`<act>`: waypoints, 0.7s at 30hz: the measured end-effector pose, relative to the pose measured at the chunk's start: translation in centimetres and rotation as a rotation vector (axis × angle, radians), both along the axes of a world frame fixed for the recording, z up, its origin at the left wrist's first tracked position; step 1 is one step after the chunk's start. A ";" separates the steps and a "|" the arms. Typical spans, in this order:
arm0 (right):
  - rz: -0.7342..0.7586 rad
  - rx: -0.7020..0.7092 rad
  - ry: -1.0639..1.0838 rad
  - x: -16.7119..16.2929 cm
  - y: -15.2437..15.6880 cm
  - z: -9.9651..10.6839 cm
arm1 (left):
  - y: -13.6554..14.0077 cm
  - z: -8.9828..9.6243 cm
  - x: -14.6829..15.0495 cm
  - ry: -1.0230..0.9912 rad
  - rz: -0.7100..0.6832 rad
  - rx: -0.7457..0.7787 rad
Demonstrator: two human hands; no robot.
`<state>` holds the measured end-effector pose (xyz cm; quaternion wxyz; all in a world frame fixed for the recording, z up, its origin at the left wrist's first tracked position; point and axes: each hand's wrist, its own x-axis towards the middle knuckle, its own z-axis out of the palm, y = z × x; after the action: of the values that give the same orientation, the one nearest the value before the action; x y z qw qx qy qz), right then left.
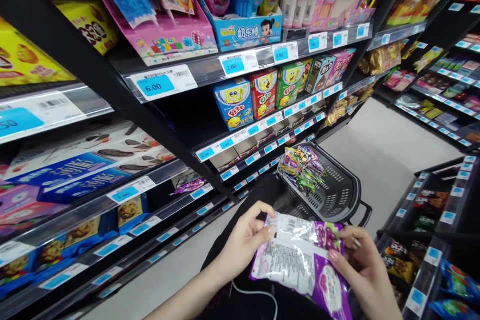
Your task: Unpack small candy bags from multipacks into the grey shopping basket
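A purple and silver candy bag point(296, 255) with a grape picture is stretched between my two hands, its printed back with a barcode facing up. My left hand point(252, 232) pinches its upper left corner between thumb and fingers. On the opposite side, my right hand point(358, 260) grips the right edge, thumb on top. Just beyond the bag, a dark grey shopping basket point(343, 180) stands on the floor against the shelves. Several colourful small packets point(303, 167) lie piled at its left end.
Shelves on the left carry SpongeBob snack boxes point(234, 105), a blue candy display box point(247, 30) and blue-and-white boxes point(75, 170). A low rack with snack bags point(399, 262) stands close on my right. Pale floor point(397, 140) runs between the shelves. A white cable point(258, 292) hangs near my lap.
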<state>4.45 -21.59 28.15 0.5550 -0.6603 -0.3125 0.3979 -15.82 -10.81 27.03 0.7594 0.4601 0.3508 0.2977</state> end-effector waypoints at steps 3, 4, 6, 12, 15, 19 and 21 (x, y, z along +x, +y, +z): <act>-0.006 0.002 0.291 -0.2 0.0 -1.1 | 0.3 -0.5 0.0 -0.091 0.000 -0.165; 0.027 0.010 0.363 -0.1 0.0 -1.5 | 0.4 -0.6 -0.1 -0.112 -0.019 -0.244; 0.053 0.040 0.431 0.3 -0.1 -2.4 | 0.6 -0.7 -0.4 -0.148 -0.069 -0.389; 0.085 0.141 0.432 0.7 -1.9 -3.9 | 0.9 -0.9 -1.6 -0.283 -0.220 -0.438; 0.055 0.175 0.331 0.1 -2.1 -3.7 | 0.8 -0.8 -1.8 -0.182 -0.199 -0.291; 0.063 0.244 -0.124 -0.6 -0.8 -3.1 | 0.8 -0.9 -1.7 0.086 -0.113 0.031; 0.049 0.285 -0.402 -0.8 -0.3 -3.2 | 0.9 -1.1 -1.7 0.194 -0.095 0.194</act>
<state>3.70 -21.92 25.00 0.5593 -0.6335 -0.4857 0.2237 -17.52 -9.92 25.88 0.6872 0.5740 0.3700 0.2478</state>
